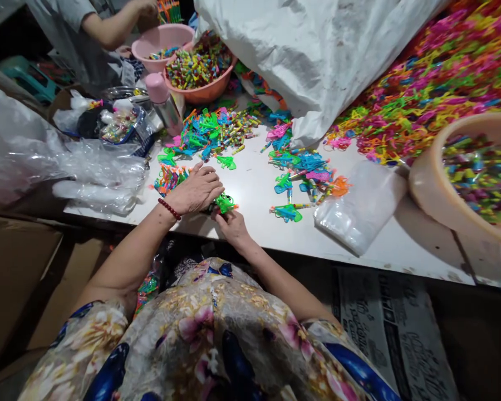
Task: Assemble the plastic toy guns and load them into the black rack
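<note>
My left hand (196, 190), with a red bead bracelet at the wrist, lies palm down at the near edge of the white table (254, 195), its fingers closed over a green plastic toy (224, 203). Below it, my right hand (232, 224) pinches the same toy from underneath at the table's edge. A small bundle of multicoloured toy pieces (169, 178) lies just left of my left hand. Loose blue, green and pink plastic toys (298, 172) are scattered to the right, and a denser pile (211, 131) sits farther back.
A flat clear plastic bag (359, 209) lies right of the toys. A beige tub (463, 184) of coloured pieces stands at right. A large white sack (317, 55) spills bright plastic parts. Pink basins (200, 89) stand at the back, where another person's arm (108, 28) reaches.
</note>
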A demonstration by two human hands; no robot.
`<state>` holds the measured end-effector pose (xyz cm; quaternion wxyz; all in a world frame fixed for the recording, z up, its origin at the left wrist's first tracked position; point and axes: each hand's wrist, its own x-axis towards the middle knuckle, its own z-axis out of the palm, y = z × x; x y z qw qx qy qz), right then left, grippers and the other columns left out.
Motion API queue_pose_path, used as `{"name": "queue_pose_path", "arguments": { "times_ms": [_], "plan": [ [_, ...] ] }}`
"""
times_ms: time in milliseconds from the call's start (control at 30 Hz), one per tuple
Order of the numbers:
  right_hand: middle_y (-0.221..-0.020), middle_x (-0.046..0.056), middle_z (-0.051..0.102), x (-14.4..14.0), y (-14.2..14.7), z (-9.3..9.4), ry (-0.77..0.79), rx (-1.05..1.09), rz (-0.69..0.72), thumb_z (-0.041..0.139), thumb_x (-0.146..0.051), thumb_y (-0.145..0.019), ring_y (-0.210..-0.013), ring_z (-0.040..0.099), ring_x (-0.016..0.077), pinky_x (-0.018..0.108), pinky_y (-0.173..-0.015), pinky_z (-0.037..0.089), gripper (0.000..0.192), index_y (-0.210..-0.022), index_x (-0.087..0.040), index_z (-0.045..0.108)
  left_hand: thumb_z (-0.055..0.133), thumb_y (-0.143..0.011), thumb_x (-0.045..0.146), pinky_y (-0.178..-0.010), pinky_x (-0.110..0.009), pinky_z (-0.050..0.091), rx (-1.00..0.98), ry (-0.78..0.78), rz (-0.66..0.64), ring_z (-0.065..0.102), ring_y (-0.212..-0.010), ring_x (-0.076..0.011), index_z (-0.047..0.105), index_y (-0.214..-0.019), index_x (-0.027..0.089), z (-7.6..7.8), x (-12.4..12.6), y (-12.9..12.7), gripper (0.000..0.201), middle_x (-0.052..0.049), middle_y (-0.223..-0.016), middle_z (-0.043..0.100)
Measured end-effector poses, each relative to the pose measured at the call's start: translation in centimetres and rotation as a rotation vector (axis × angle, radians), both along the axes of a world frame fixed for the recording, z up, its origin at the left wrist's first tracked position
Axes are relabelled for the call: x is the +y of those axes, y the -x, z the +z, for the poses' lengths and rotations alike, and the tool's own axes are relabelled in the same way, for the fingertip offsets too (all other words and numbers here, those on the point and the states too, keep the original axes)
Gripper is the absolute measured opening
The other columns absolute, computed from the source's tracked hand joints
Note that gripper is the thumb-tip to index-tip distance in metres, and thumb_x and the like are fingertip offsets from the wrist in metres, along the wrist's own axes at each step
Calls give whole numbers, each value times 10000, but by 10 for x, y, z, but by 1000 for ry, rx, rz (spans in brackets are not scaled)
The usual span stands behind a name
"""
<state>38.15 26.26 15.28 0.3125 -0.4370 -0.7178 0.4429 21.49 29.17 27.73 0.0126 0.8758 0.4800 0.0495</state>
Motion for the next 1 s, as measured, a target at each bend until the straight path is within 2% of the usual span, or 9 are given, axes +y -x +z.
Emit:
{"name": "queue_pose_path", "arguments": {
  "times_ms": [133,333,433,567,767,1000],
  "plan": [
    [-943,99,685,0,13,-16,-204,-62,66,485,-226,-906,-863,637,227,354,-798,529,167,-949,-192,643,292,-1037,338,-1198,-561,214,4,-5,-8,478,-1222,-260,713,-952,211,0,-1,0,447,-73,-1044,662],
    [-967,139,679,10,26,-29,-328,-205,100,472,-258,-952,-871,616,240,343,-783,510,179,-960,-170,627,302,-1034,327,-1215,-552,190,-43,13,32,449,-1290,-271,716,-949,182,0,-3,-2,447,-86,-1073,685],
    [-931,139,690,8,24,-25,-336,-292,124,472,-296,-972,-844,618,234,320,-758,484,212,-953,-161,634,301,-1035,331,-1220,-547,175,-34,23,32,445,-1304,-276,717,-958,169,0,-3,-3,453,-93,-1076,690],
    [-911,129,704,6,22,-14,-265,-370,97,506,-327,-980,-818,644,232,302,-727,460,225,-963,-158,653,310,-1033,355,-1214,-555,170,-48,40,46,450,-1288,-284,721,-926,175,-2,-1,-2,462,-86,-1025,693],
    [-1029,141,719,9,25,-1,-248,-430,115,531,-329,-985,-905,670,245,301,-764,473,236,-1016,-154,686,329,-1023,361,-1206,-556,151,-85,109,38,447,-1271,-273,725,-934,215,-2,1,-1,430,-47,-1021,702],
    [-1136,157,689,11,27,14,-203,-565,188,473,-304,-1001,-969,666,257,306,-802,491,306,-1141,-130,683,249,-1037,398,-1199,-551,126,-99,146,16,416,-1315,-293,715,-921,207,-1,1,2,517,-57,-988,706]
  ]
}}
